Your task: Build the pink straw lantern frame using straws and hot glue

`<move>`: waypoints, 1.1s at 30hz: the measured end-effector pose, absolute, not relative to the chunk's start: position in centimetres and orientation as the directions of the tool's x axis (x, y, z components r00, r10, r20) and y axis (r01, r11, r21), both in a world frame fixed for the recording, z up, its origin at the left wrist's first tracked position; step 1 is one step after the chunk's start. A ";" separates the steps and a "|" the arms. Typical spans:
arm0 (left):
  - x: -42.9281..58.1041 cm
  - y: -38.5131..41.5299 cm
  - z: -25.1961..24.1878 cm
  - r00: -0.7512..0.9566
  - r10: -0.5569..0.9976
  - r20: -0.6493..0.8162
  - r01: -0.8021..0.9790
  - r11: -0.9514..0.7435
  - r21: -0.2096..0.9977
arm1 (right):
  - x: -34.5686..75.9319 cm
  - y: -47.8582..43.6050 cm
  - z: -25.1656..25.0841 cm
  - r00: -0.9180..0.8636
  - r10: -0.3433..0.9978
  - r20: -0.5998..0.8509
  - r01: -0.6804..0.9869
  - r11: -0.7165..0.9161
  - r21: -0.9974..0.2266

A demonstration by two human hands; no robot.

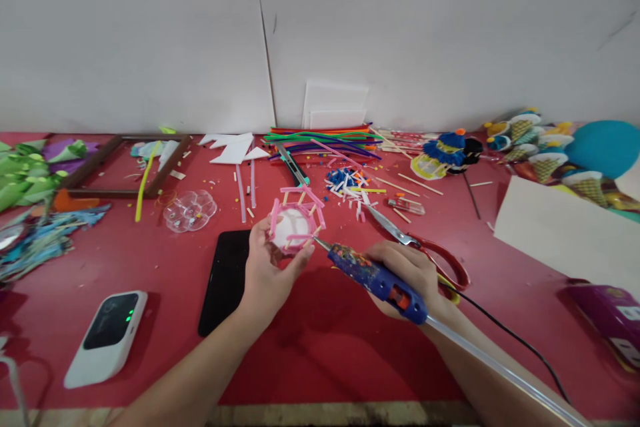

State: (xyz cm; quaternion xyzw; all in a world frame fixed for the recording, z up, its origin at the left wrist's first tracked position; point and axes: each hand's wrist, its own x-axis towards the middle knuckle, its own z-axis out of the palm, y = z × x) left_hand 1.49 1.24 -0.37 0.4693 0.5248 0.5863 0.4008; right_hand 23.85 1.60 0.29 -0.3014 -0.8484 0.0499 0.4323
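In my left hand (273, 270) is a small round craft basket (293, 228) with a white base and a frame of pink straw pieces and short wooden sticks. The thumb and fingers hold it by the near and left rim. My right hand (407, 273) is wrapped around a blue, paint-flecked glue gun (375, 275) with a clear glue stick out of its back. Its metal nozzle points left and meets, or nearly meets, the basket's near right edge. Red-handled scissors (440, 257) lie just beyond my right hand. A black phone (225, 280) lies beside my left wrist.
Colored pipe cleaners (325, 141), a box cutter (293, 165) and cut straw pieces (345, 183) lie toward the wall. A white device (107, 340) and a clear palette (190, 211) are at left. White paper (560, 227) and a purple case (603, 313) are at right. A black cord (510, 333) trails rightward.
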 end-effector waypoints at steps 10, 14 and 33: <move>1.6 1.2 -0.3 -0.246 0.962 0.117 0.023 -0.115 0.993 | 24.0 1.5 -0.2 -0.436 0.572 0.694 0.467 0.804 -0.369; 1.6 1.2 -0.3 -0.258 0.961 0.098 0.015 -0.098 0.995 | 24.1 1.5 -0.2 -0.433 0.575 0.694 0.474 0.800 -0.367; 1.6 1.2 0.4 -0.249 0.962 0.110 0.065 -0.097 0.993 | 24.0 1.7 -0.1 -0.448 0.551 0.704 0.454 0.819 -0.351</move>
